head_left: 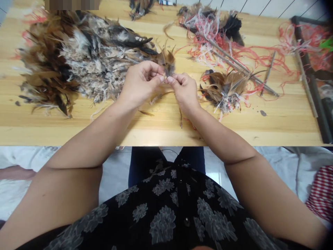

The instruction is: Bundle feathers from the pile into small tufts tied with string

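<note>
My left hand (142, 82) and my right hand (184, 91) meet above the wooden table (166, 128), both pinched on a small bunch of brown feathers (168, 61) that sticks up between the fingertips. A big heap of brown, grey and black feathers (75, 55) lies just left of my left hand. A smaller tied feather bundle (226, 91) lies to the right of my right hand.
Red and white plastic strings with thin sticks (223, 52) sprawl over the table's back right. A dark frame (312, 80) runs along the right edge. Loose feathers (145, 113) lie near the front edge. A red striped cloth (322, 194) shows at the lower right.
</note>
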{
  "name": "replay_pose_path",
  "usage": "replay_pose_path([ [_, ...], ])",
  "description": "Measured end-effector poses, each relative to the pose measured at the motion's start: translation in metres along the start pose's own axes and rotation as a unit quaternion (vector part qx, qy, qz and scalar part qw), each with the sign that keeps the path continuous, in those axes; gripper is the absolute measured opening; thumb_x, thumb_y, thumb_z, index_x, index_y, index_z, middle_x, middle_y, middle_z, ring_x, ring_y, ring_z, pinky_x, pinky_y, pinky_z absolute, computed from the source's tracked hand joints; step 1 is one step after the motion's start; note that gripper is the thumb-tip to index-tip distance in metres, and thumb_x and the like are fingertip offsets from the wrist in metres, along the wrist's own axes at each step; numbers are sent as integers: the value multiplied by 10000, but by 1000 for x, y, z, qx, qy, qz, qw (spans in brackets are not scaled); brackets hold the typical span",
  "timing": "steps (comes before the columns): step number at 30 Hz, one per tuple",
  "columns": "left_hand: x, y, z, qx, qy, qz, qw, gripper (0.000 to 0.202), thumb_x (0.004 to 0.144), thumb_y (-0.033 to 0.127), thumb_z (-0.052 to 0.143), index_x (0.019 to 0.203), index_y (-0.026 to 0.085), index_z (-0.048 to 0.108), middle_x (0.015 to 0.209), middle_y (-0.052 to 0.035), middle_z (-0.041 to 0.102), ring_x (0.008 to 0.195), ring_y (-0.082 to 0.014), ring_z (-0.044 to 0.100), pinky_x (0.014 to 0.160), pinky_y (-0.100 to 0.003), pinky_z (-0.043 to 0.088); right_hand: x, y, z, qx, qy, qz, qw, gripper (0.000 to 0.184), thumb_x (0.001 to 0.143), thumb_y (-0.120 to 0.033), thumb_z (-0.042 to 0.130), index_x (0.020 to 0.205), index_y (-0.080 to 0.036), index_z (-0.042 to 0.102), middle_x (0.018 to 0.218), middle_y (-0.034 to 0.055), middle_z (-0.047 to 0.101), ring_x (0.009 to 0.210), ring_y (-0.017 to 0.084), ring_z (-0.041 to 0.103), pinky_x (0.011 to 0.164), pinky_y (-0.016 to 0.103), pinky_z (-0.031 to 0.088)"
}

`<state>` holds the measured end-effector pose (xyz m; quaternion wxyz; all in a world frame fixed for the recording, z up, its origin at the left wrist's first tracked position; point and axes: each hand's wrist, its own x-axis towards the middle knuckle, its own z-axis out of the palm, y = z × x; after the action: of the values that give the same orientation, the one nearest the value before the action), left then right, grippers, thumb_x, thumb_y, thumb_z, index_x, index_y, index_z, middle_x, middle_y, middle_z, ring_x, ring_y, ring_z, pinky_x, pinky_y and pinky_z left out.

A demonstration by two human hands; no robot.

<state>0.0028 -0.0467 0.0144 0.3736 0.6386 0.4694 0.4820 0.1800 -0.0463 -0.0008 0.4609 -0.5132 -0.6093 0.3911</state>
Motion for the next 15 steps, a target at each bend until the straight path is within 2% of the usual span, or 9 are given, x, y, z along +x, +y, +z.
replay_pose_path([
  [3,-2,5,-1,29,-4,-1,1000,398,929,525,949,903,263,650,934,-38,778,1074,-298,801,934,-452,644,0,-1,0,-9,-11,-9,1000,402,1063,-544,769,849,-205,741,861,14,537,1001,190,609,1050,351,551],
  [8,-4,13,-1,35,-7,-28,999,399,924,530,968,926,261,673,919,-34,775,1137,-305,816,898,-412,659,-2,-5,-1,-10,-16,-6,1000,329,1074,-425,773,842,-192,748,845,0,494,987,173,607,1042,327,535],
  [12,-1,9,0,1,7,-25,1000,391,903,508,976,931,268,670,891,-27,773,1012,-287,816,847,-410,662,-2,-6,-2,-8,-15,-12,1000,285,1098,-367,732,876,-193,770,854,2,526,984,168,616,1081,338,548],
  [15,-1,8,0,-37,12,-5,999,392,846,477,988,865,269,656,917,-28,798,929,-266,798,876,-431,668,-2,-4,1,12,-17,-7,1000,273,1099,-362,733,880,-200,747,873,5,583,1003,167,637,1107,350,560],
])
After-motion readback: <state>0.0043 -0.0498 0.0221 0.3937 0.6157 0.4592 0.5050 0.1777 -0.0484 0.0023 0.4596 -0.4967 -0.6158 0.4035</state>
